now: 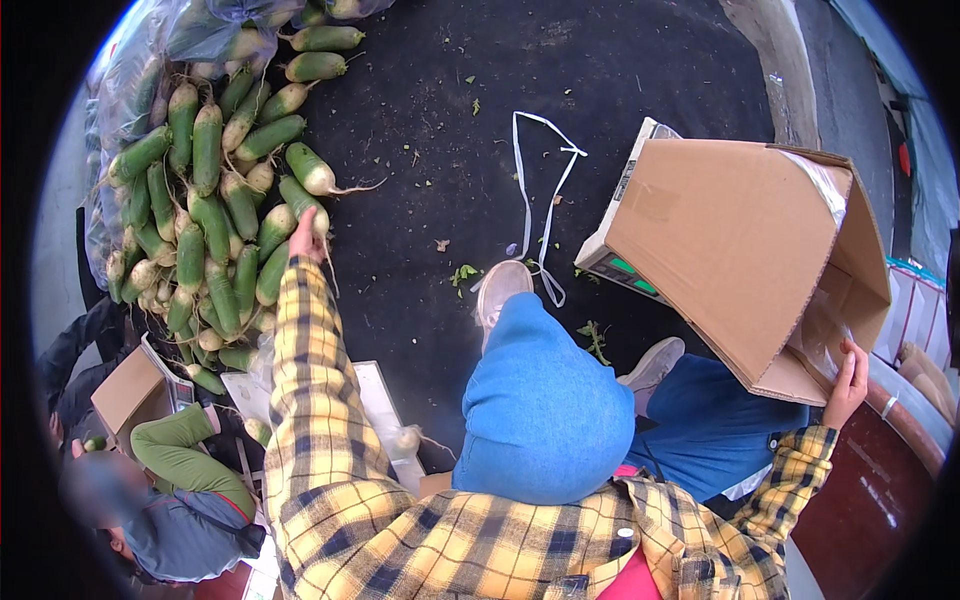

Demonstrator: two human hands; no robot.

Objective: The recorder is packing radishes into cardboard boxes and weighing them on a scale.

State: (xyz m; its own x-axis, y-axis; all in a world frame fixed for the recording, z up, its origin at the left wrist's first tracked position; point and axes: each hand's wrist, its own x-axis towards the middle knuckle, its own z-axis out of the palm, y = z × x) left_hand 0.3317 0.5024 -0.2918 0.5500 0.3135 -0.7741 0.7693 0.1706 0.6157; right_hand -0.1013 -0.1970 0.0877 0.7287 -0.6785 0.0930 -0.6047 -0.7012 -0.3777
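At the near edge, two checked sleeves (330, 420) of yellow-and-black woven cloth flank a bent knee in blue trousers (545, 420). On the near left, a co-worker (190, 530) in a grey-blue jacket is beside a smaller carton (130, 390). On the right, the right hand (848, 385) is at the near rim of a cardboard box (730, 230); its fingers are bent and close together, but whether they pinch the board cannot be told. The box is plain brown and flat-walled, with wrinkled clear film (820, 328) inside its open mouth, and adjoins a pale scale (596, 248) with a green-lit display. Farther left, the left hand (303, 240) is at the white end of a radish (298, 195) on the pile's right margin; its fingers lie against the smooth skin, and closure underneath is hidden. Step in hand, as judged from this pose: taking hold of one radish while steadying the box. The next move appears to call for a full grip round the rounded body, clear of the thin, trailing root (332, 268). Farther off, the pile (205, 230) of blunt cylinders, green shading to white, extends beneath crinkled translucent sheeting (225, 45); right of it, a flat white strap (520, 170) lies looped on dark, soil-flecked ground cloth (420, 170).
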